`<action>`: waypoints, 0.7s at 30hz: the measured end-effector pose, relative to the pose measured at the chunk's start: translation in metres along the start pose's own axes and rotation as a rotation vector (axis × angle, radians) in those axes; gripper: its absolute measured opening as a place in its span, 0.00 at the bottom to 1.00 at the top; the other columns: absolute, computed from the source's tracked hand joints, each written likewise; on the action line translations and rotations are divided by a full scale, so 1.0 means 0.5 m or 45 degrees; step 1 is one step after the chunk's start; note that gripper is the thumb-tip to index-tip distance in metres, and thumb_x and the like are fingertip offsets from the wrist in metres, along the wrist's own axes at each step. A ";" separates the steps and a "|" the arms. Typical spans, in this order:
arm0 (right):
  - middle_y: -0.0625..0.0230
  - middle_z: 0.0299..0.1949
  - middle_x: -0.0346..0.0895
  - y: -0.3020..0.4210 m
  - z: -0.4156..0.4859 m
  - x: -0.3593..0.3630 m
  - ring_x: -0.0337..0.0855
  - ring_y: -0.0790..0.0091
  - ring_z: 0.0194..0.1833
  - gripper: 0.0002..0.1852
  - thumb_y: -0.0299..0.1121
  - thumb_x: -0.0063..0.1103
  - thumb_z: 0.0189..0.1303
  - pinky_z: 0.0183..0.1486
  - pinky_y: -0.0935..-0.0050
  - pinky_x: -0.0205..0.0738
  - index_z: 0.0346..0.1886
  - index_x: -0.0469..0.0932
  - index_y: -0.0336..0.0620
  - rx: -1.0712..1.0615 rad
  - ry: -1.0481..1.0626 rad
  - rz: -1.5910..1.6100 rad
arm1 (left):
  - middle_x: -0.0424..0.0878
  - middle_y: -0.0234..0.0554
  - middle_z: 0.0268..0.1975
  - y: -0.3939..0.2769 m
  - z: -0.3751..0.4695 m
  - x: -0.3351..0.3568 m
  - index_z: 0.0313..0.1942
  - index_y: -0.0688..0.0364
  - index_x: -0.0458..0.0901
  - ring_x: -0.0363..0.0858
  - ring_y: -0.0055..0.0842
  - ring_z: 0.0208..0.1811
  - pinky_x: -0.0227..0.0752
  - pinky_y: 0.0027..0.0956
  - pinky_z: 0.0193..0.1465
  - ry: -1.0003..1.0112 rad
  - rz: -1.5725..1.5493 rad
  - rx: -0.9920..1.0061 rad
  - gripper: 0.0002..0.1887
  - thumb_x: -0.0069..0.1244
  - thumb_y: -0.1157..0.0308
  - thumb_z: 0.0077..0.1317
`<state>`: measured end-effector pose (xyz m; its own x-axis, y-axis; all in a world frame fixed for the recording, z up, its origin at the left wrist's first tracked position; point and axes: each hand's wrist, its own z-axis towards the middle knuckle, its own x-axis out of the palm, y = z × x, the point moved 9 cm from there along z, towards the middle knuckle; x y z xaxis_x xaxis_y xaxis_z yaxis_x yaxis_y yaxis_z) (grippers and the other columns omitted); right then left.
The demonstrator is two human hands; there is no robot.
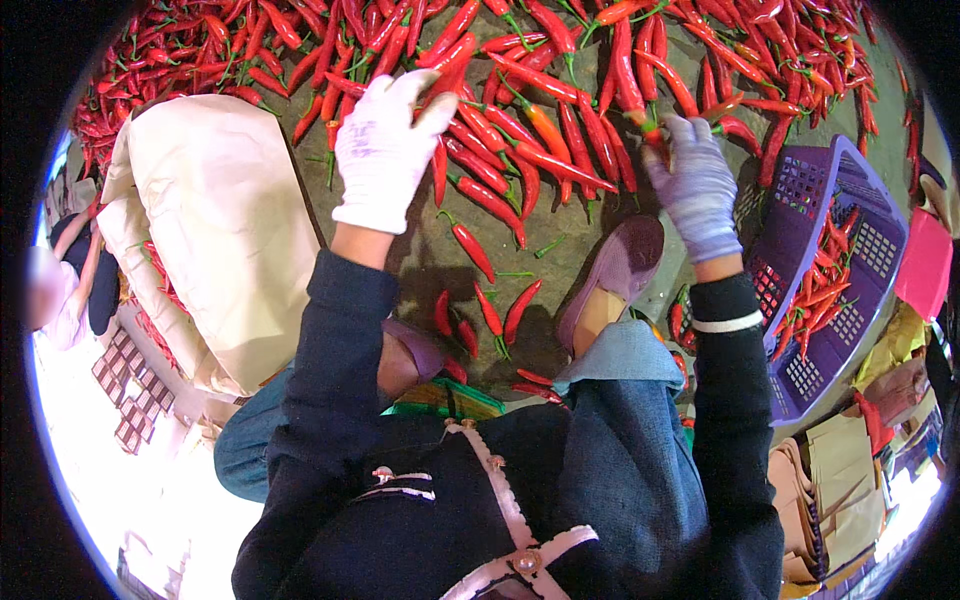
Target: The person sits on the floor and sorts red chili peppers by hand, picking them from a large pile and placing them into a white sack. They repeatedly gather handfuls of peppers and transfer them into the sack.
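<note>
My left hand, in a white knit glove, is at the near side of a heap of red chili peppers. Its thumb and fingers close around red chili peppers that point away from me. To the right, my right hand wears a greyish-purple glove. Between its thumb and fingers is a red chili pepper, partly covered by the fingertips. Several loose chili peppers lie on the floor between my hands and my feet.
A large cream paper bag stands at my left. On my right, a tilted purple plastic basket holds red chili peppers. Folded cardboard lies behind it. A person is at the far left. My purple shoe rests near the heap.
</note>
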<state>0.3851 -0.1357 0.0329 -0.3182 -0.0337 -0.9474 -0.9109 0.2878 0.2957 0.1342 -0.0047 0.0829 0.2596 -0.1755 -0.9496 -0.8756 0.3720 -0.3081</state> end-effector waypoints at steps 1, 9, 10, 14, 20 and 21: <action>0.57 0.38 0.72 0.032 0.007 -0.014 0.77 0.53 0.40 0.16 0.36 0.60 0.49 0.42 0.59 0.73 0.42 0.74 0.47 -0.079 -0.168 -0.068 | 0.76 0.43 0.33 0.006 -0.009 -0.007 0.43 0.53 0.80 0.77 0.37 0.36 0.71 0.37 0.40 0.053 -0.069 -0.084 0.18 0.52 0.53 0.57; 0.57 0.29 0.78 0.122 -0.017 0.154 0.80 0.55 0.35 0.13 0.45 0.55 0.54 0.37 0.56 0.74 0.34 0.77 0.46 -0.074 0.690 -0.187 | 0.78 0.35 0.31 0.023 -0.132 0.134 0.41 0.63 0.70 0.74 0.15 0.29 0.69 0.22 0.33 0.178 -1.656 -0.692 0.10 0.44 0.66 0.67; 0.57 0.28 0.78 0.132 -0.023 0.153 0.80 0.55 0.36 0.14 0.45 0.55 0.54 0.37 0.56 0.74 0.34 0.77 0.45 -0.077 0.701 -0.170 | 0.76 0.33 0.28 0.019 -0.145 0.144 0.42 0.61 0.71 0.74 0.15 0.28 0.69 0.22 0.30 0.259 -1.595 -0.771 0.11 0.43 0.62 0.68; 0.52 0.32 0.78 0.125 -0.015 0.131 0.79 0.50 0.38 0.17 0.43 0.55 0.54 0.40 0.58 0.73 0.39 0.75 0.39 0.093 0.811 0.029 | 0.77 0.42 0.38 -0.023 -0.204 0.209 0.49 0.63 0.66 0.79 0.28 0.35 0.76 0.32 0.38 0.289 -2.041 -0.921 0.16 0.42 0.62 0.68; 0.48 0.39 0.74 0.150 -0.101 0.077 0.77 0.46 0.42 0.24 0.43 0.59 0.52 0.44 0.58 0.71 0.49 0.68 0.39 0.086 0.442 0.677 | 0.74 0.42 0.48 -0.166 -0.238 0.179 0.57 0.68 0.66 0.68 0.26 0.54 0.60 0.25 0.58 0.365 -1.784 -0.781 0.20 0.38 0.64 0.70; 0.48 0.38 0.74 0.151 -0.102 0.065 0.77 0.47 0.42 0.24 0.40 0.60 0.51 0.45 0.59 0.71 0.49 0.68 0.40 0.228 0.535 0.745 | 0.73 0.41 0.50 -0.166 -0.239 0.179 0.57 0.68 0.66 0.68 0.25 0.54 0.61 0.25 0.58 0.436 -1.711 -0.588 0.21 0.39 0.64 0.70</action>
<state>0.2923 -0.1638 0.0306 -0.8450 -0.1801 -0.5035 -0.5161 0.5214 0.6796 0.1813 -0.1600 0.0303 0.9201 -0.3752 0.1127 -0.1238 -0.5513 -0.8251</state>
